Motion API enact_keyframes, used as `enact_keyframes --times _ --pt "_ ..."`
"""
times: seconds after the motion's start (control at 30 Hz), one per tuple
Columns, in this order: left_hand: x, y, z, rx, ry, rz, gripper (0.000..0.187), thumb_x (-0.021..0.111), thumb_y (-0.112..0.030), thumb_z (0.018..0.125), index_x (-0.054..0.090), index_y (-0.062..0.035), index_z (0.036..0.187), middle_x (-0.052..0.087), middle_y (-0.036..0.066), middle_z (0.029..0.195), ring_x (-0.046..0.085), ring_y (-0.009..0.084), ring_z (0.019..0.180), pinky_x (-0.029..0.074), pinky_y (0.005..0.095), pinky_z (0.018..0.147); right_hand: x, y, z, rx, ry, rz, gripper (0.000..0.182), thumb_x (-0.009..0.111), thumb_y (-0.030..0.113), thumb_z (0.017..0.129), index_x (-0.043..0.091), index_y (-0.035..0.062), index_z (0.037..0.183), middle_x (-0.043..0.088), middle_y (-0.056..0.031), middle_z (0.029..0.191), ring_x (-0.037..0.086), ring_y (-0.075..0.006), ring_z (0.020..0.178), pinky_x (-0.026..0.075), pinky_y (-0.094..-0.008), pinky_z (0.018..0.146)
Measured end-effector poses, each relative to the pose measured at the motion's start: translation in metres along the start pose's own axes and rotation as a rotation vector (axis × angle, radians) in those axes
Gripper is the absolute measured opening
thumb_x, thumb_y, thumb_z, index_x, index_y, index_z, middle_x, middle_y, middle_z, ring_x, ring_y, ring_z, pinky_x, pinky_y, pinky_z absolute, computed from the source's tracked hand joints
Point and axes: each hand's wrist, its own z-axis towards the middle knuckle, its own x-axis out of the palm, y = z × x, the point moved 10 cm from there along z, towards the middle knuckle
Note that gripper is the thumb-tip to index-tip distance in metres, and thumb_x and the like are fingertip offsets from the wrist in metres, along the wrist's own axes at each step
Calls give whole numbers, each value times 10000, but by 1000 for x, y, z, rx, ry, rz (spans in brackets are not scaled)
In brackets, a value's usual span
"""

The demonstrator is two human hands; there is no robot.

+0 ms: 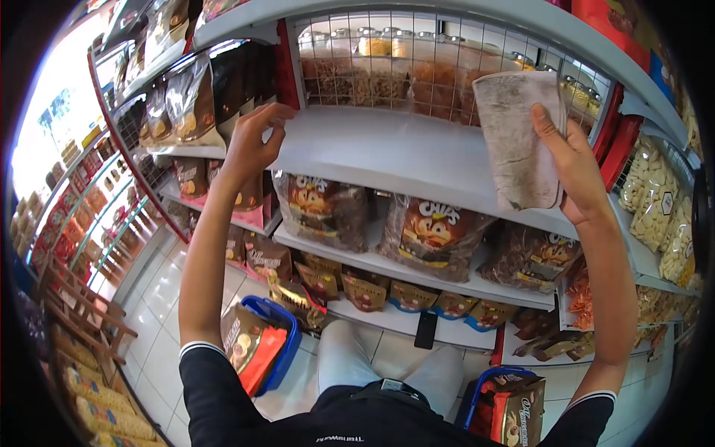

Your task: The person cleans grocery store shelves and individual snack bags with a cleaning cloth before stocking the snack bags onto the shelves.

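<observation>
My right hand grips a folded, grey-stained cloth, thumb on its near face, held up over the right part of a white shelf. At the shelf's left end, near the red upright, my left hand is raised with its fingers bent and apart, holding nothing. No goods stand on the part of this shelf that shows. Behind it runs a wire grid, with jars and bagged food on its far side.
Large snack bags fill the shelf below, with small pouches lower down. A blue basket of packets stands on the floor at left, another blue basket at right. A dark phone-like object is at the bottom shelf edge.
</observation>
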Motion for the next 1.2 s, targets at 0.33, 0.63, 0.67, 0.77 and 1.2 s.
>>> enact_keyframes --times 0.33,0.63,0.67,0.77,1.2 --pt "49 90 0 -56 181 -144 351 668 -86 986 712 -24 1328 748 239 1286 700 468 1213 531 498 1075 160 -29 172 -322 244 -742 334 716 309 1098 744 24 1269 795 -93 1128 755 -204 1028 596 -364 944" --pt "64 116 -18 -240 290 -79 449 626 -326 1081 632 -130 1486 720 263 1353 649 489 1286 496 549 1118 372 4 243 -1982 22 -1565 532 782 195 845 757 132 1373 665 10 1513 634 -207 1381 521 -382 1199" --pt "65 117 -18 -250 296 -84 452 628 -328 1079 633 -129 1485 724 268 1341 651 490 1280 497 550 1114 385 -4 256 -2034 1 -1557 565 773 188 847 741 147 1409 667 6 1509 636 -203 1371 527 -372 1188" --pt "66 118 -19 -252 302 -99 451 628 -323 1071 644 -109 1468 744 287 1265 668 500 1228 506 554 1087 395 -38 323 -1744 86 -1590 371 769 188 846 840 172 1210 630 0 1573 581 -205 1460 477 -408 1240" --pt "66 121 -20 -290 301 -85 469 606 -329 1064 651 -70 1453 749 309 1211 679 506 1189 518 562 1066 385 -115 301 -1489 319 -1481 243 729 221 934 878 171 1120 571 -36 1664 472 -247 1580 329 -492 1342"
